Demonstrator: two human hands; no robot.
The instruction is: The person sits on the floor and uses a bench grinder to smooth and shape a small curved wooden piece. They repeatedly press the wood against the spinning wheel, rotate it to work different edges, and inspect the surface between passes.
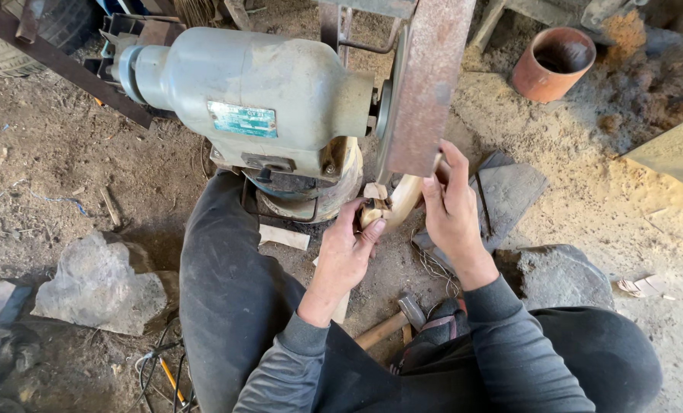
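A curved pale wooden piece [399, 200] is pressed up against the underside of a rusty belt guard [427, 84] on a grey motor-driven sander [257, 95]. My left hand [347, 248] grips the lower, darker end of the piece from below. My right hand [450, 205] holds its upper end, fingers reaching up to the guard's lower edge. Both arms wear dark grey sleeves. My dark trouser legs flank the machine's base.
A hammer [391, 324] lies on the dirt between my knees. Grey stones sit at left [96, 287] and right [563, 277]. A rusty orange pot [553, 63] stands at the far right among sawdust. A wood offcut [284, 237] lies by the machine.
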